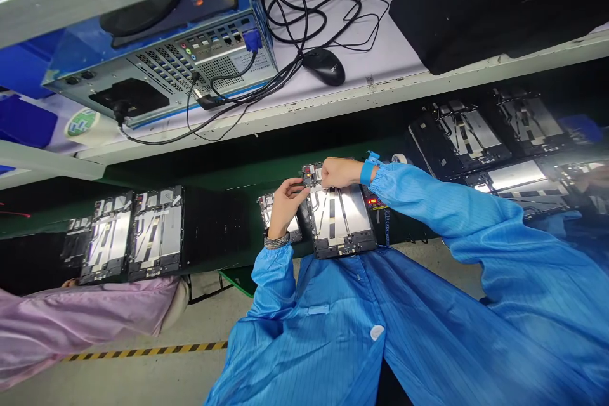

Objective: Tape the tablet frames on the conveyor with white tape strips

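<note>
**Tiny board pinched in both hands, right over the line**

My left hand [289,207] and right hand [339,172] are both closed on the little circuit board [311,175], held by its edges at the top end of the open tablet [340,223] on the belt [214,228]. I'd guess it's light and stiff but fragile, so edges only, staying off the chips and connectors. A second tablet [281,219] sits under my left hand, and there's a blue wrist strap [367,171] on my right wrist. More tablets [476,136] lie along the belt both ways. A co-worker's pink sleeve [85,323] is off to the left, and up on the shelf [285,120] sit a PC [190,57] and a mouse [326,66].
</note>
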